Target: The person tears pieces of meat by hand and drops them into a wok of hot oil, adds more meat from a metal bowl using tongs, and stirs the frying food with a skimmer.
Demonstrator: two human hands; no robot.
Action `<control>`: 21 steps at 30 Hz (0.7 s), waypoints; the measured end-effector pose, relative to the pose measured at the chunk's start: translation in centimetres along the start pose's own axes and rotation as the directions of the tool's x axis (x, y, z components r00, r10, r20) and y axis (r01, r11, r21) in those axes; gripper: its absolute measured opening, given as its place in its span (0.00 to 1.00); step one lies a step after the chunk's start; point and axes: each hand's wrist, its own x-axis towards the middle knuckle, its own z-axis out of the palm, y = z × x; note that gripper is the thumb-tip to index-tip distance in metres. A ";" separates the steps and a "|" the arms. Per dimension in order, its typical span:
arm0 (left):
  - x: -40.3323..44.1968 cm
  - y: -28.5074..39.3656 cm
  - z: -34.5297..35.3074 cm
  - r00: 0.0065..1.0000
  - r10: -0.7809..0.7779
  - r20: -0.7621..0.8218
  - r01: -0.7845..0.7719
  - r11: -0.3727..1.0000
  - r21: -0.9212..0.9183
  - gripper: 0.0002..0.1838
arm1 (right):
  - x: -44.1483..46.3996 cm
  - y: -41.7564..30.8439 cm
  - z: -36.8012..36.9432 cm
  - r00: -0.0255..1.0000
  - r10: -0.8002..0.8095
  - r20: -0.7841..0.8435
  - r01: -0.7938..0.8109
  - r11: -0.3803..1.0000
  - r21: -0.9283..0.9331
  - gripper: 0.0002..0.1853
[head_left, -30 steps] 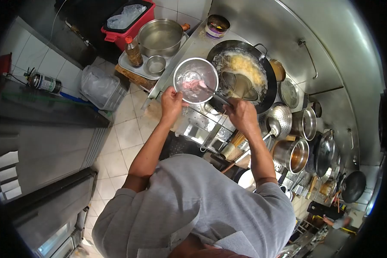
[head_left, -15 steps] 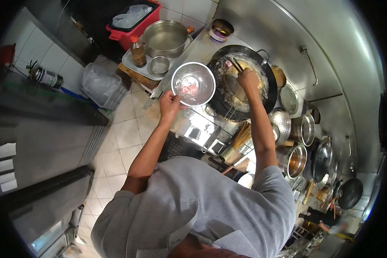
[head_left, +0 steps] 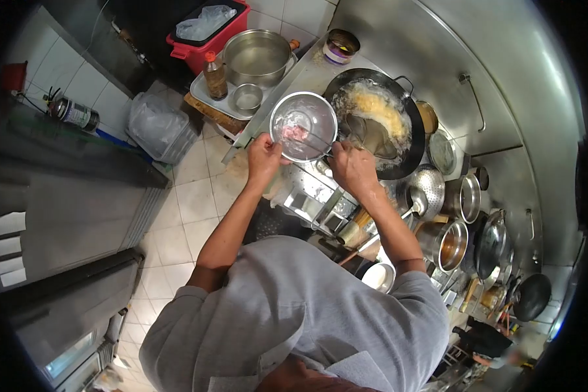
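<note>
My left hand [head_left: 264,160] is closed on the near rim of a metal bowl [head_left: 323,119], tilted a little, with pink raw-looking pieces of meat [head_left: 295,133] inside. From the right side, my right hand [head_left: 354,168] grips dark chopsticks [head_left: 316,135], whose tips reach into the bowl near the meat. Just right of the bowl, a black wok [head_left: 414,134] holds bubbling oil with golden frying food [head_left: 377,108] along its far and right side. What looks like a strainer lies in the wok, partly hidden by my right hand.
A bottle with a red cap [head_left: 215,77], a small metal cup [head_left: 247,98] and a large pot [head_left: 258,55] stand on the left. A perforated ladle [head_left: 427,183] and several pots lie right of the wok. A steel wall rises behind.
My right hand has moved left and toward me, from over the wok to the bowl, bringing the chopsticks into it. The bowl has shifted slightly right. More golden food shows in the wok.
</note>
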 end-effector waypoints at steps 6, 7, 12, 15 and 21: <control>-0.4 -0.5 0.4 0.998 0.018 0.058 -0.024 0.994 0.106 0.04 | -0.4 0.8 0.9 0.998 -0.063 0.002 0.063 0.998 -0.010 0.05; -0.3 -0.9 0.4 0.998 0.017 0.059 -0.024 0.994 0.107 0.04 | -0.6 1.1 1.0 0.997 -0.075 0.019 0.075 0.997 0.007 0.05; -0.3 -1.1 0.6 0.995 -0.048 0.085 0.045 0.998 0.042 0.03 | -2.0 2.0 0.3 0.998 0.043 0.048 -0.049 0.988 0.143 0.06; -0.1 -0.8 1.0 0.995 -0.071 0.070 0.068 0.996 0.049 0.03 | -2.2 2.6 -1.8 0.989 0.136 0.059 -0.146 0.967 0.207 0.08; 0.0 -0.1 1.6 0.994 -0.110 0.027 0.112 0.993 -0.045 0.02 | -2.7 7.9 -3.4 0.896 0.443 0.016 -0.430 0.861 0.273 0.10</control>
